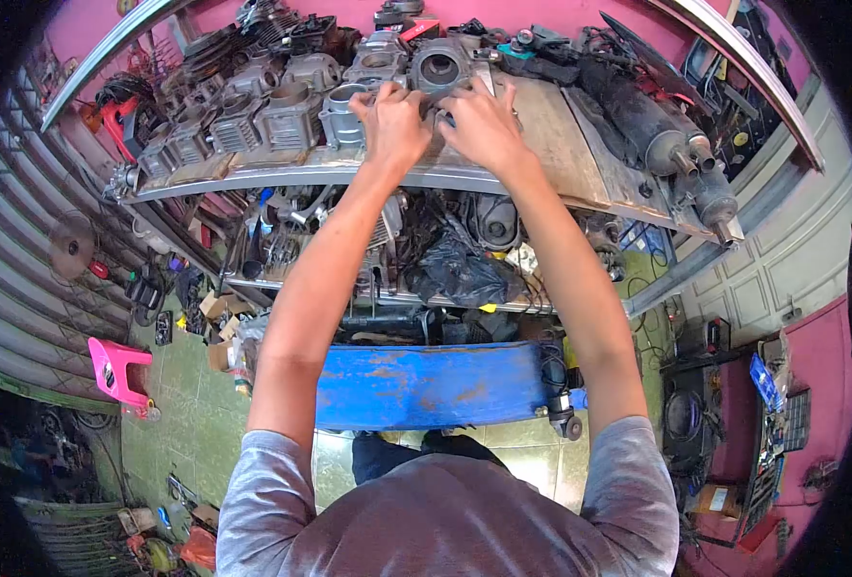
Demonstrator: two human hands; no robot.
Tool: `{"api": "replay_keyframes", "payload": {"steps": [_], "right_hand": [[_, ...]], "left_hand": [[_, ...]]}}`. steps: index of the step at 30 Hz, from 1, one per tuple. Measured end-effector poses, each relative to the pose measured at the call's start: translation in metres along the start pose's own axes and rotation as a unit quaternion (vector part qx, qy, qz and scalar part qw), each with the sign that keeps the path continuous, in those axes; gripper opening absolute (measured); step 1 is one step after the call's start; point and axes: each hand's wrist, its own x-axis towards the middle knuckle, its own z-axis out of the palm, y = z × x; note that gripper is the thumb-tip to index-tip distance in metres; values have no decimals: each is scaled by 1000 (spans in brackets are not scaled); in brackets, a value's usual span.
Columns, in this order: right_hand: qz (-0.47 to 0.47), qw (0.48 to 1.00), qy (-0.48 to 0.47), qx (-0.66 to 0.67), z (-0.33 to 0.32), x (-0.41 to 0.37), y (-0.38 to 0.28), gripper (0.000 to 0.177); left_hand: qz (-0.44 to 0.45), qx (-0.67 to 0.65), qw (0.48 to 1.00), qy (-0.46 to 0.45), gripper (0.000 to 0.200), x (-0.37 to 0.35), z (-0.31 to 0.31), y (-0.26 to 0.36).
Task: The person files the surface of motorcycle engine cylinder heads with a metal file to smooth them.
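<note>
A grey metal engine cylinder (440, 48) with a round bore stands on the upper shelf, its opening facing me. My left hand (394, 125) is at its near left side, with fingers curled. Opposite it, my right hand (484, 127) bends its fingers at the near right side. Both hands appear closed on the cylinder's lower edge, though the fingertips are partly hidden. Just left of my left hand is another engine cylinder (341, 127), upright with its bore up. A finned cylinder (289, 120) sits farther left in the same row.
Several more cylinders line the wooden shelf (551, 125), which has a metal front edge. Dark exhaust mufflers (652, 130) lie at the right. Below are a black plastic bag (460, 269) and a scratched blue bench (426, 387). A pink stool (118, 373) stands at left.
</note>
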Motion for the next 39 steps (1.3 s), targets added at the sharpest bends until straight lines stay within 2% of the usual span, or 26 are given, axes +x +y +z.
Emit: {"api": "replay_keyframes", "payload": {"steps": [2, 6, 8, 10, 12, 13, 14, 16, 17, 20, 21, 22, 24, 25, 26, 28, 29, 30, 32, 34, 36, 38, 39], "right_hand": [[26, 998, 53, 39, 2, 3, -1, 26], [72, 994, 73, 45, -16, 6, -3, 26], [149, 975, 116, 121, -22, 5, -2, 25], [178, 967, 136, 120, -34, 6, 0, 31], [313, 906, 96, 269, -50, 6, 5, 37], [321, 901, 101, 274, -55, 5, 10, 47], [323, 900, 102, 274, -60, 2, 17, 47], [314, 858, 70, 400, -68, -6, 29, 55], [315, 859, 72, 398, -68, -10, 31, 55], [235, 755, 139, 596, -66, -25, 32, 43], [311, 780, 49, 541, -75, -28, 40, 37], [314, 780, 50, 539, -77, -32, 41, 37], [320, 800, -6, 508, -79, -42, 40, 34], [356, 801, -48, 479, -73, -44, 43, 28], [357, 801, -46, 478, -67, -50, 45, 28], [284, 745, 21, 604, -57, -67, 44, 22], [295, 704, 63, 643, -53, -74, 42, 21], [293, 704, 61, 644, -55, -80, 39, 21], [375, 712, 86, 588, -62, -90, 36, 24], [390, 715, 70, 575, -66, -98, 29, 28], [367, 729, 78, 572, -65, -105, 20, 31], [358, 724, 75, 585, -54, -108, 22, 34], [357, 725, 111, 578, -53, -107, 20, 35]], "left_hand": [[33, -22, 999, 28, 29, 4, -4, -3], [79, -58, 991, 94, 23, 9, -22, 6], [120, -84, 980, 136, 23, 14, -35, 13], [157, -75, 973, 151, 25, 17, -45, 19], [194, -65, 965, 168, 28, 18, -55, 28], [236, -62, 953, 180, 28, 17, -59, 34], [278, -60, 940, 191, 27, 15, -63, 40], [302, -47, 930, 203, 25, 10, -65, 48], [325, -29, 923, 205, 23, 8, -66, 52], [349, -25, 912, 216, 24, -3, -55, 65], [334, -51, 915, 219, 26, -7, -52, 71], [320, -78, 918, 221, 28, -10, -49, 75], [327, -76, 915, 222, 32, -18, -45, 82], [330, -77, 918, 206, 31, -23, -44, 87], [332, -77, 921, 190, 31, -28, -42, 90], [345, -69, 920, 174, 32, -36, -42, 93], [325, -128, 923, 161, 32, -39, -46, 98], [303, -185, 923, 148, 31, -42, -53, 100], [282, -207, 924, 152, 30, -47, -61, 95], [79, -236, 963, 103, 30, -49, -50, 74], [-47, -202, 978, -14, 52, -41, -16, 44], [-66, -222, 971, -56, 65, -37, 8, 23], [-65, -222, 971, -53, 65, -31, 12, 17]]}}
